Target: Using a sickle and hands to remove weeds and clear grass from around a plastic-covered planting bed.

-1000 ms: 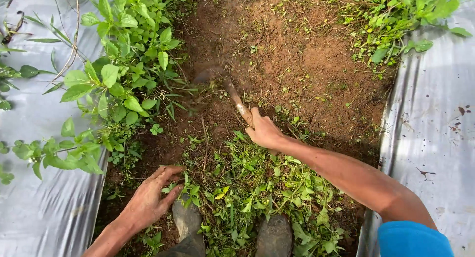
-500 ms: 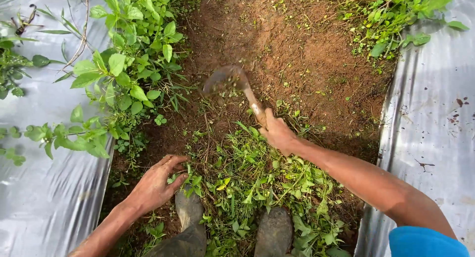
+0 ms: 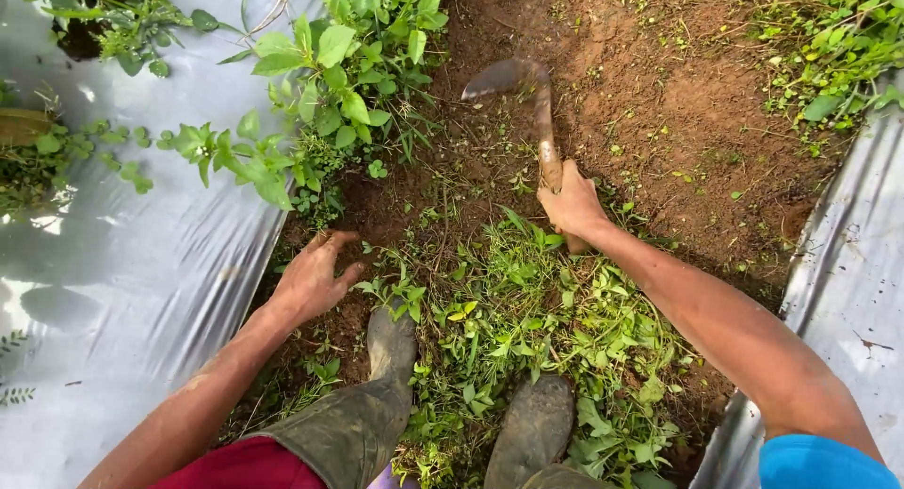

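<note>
Your right hand (image 3: 570, 205) gripped the hoe (image 3: 537, 103) low on its stiff handle, upper centre; left hand (image 3: 315, 277) lay open on soil, holding nothing.

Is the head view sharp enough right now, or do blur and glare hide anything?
Head view: the curved metal hoe blade is smeared by motion blur; the silver plastic mulch sheet glares white at left; the right hand and the pile of cut green weeds stay sharp.

Hoe blade (image 3: 504, 75) motion-blurred, handle end hidden
</note>
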